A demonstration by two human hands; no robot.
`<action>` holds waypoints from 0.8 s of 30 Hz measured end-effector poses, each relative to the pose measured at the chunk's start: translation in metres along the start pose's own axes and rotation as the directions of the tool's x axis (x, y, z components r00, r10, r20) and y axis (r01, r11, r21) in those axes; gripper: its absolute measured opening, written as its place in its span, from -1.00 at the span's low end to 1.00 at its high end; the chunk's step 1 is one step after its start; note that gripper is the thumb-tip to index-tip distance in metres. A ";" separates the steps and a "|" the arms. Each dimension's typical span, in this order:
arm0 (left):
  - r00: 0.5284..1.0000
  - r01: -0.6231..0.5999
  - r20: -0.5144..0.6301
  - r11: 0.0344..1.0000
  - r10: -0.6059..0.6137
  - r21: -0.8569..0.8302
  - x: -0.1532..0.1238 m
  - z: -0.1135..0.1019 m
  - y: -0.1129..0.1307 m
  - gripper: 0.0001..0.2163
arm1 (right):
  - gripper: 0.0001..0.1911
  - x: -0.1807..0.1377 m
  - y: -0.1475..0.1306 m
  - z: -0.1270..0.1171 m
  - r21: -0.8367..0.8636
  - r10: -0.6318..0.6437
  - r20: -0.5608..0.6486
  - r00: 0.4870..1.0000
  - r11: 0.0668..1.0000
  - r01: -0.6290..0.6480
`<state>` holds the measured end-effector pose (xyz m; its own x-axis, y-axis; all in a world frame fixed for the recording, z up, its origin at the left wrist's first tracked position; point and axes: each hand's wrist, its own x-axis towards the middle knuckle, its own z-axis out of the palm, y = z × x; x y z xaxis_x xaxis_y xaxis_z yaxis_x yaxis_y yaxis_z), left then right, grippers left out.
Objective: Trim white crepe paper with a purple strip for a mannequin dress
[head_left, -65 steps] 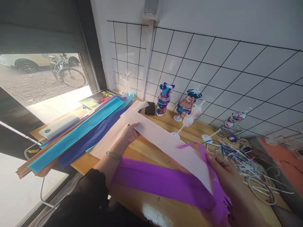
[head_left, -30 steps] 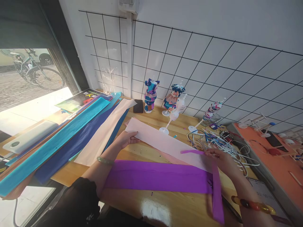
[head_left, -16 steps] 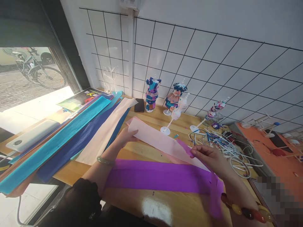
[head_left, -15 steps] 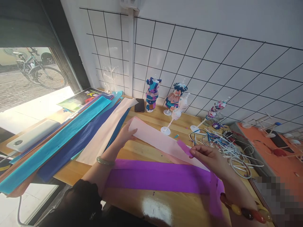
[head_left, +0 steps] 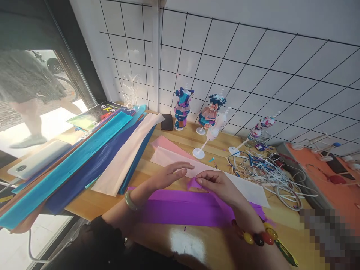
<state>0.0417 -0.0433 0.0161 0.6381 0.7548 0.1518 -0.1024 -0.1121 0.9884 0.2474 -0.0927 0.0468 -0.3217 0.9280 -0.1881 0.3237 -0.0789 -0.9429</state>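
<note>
My right hand pinches the free end of a purple crepe paper strip that lies along the near edge of the wooden table. Fingers stretched flat, my left hand hovers just left of that pinch, over a pale pink paper sheet. The pink sheet runs under both hands toward the right. A green bangle is on my left wrist and a beaded bracelet on my right.
Long crepe paper rolls in teal, dark blue and cream lie stacked at the left. Paper dolls on stands and a black phone stand by the grid wall. A tangle of cords lies at the right. A person walks past outside the window.
My right hand has carried the purple strip's end leftward toward the middle. My left hand has let go of the pink sheet's corner and moved right beside it. The pink sheet now lies flat.
</note>
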 end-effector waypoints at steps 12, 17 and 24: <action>0.965 0.089 0.226 0.978 -0.131 0.188 0.003 -0.018 -0.016 -0.68 | -0.69 0.011 0.009 0.006 0.089 0.048 0.118 0.992 0.994 -0.059; 0.951 0.211 0.168 0.940 -0.261 0.269 0.002 -0.039 -0.011 -0.63 | -0.67 -0.001 0.026 -0.013 -0.004 0.127 0.152 0.980 0.992 -0.128; 0.960 0.216 0.088 0.903 -0.266 0.371 0.001 -0.058 -0.012 -0.62 | -0.62 -0.027 0.042 -0.040 -0.038 0.221 0.086 0.972 0.975 -0.218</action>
<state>-0.0004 -0.0037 0.0041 0.7069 0.6976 -0.1167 0.3283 -0.1775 0.9277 0.3049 -0.1070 0.0236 -0.3174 0.8529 -0.4146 0.4198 -0.2656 -0.8679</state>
